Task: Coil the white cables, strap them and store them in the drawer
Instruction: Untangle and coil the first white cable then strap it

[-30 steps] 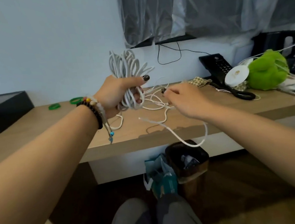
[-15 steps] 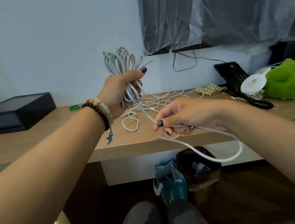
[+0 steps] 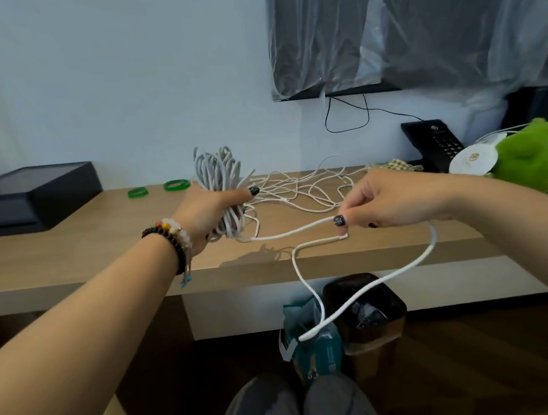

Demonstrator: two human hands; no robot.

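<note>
Most of the cable's wound | left hand [image 3: 209, 211] grips coil [image 3: 220, 186] | right hand [image 3: 391, 201] pinches tail [image 3: 296, 230] — I'd keep it taut, match loop size, wind on before strapping.

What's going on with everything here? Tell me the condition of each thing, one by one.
left hand: grips the coil
coil of white cable: bunched, not strapped
right hand: pinches the loose cable
loose cable end: dangling off the desk
other white cables: tangled on the desk
bin: open, holds rubbish
</note>
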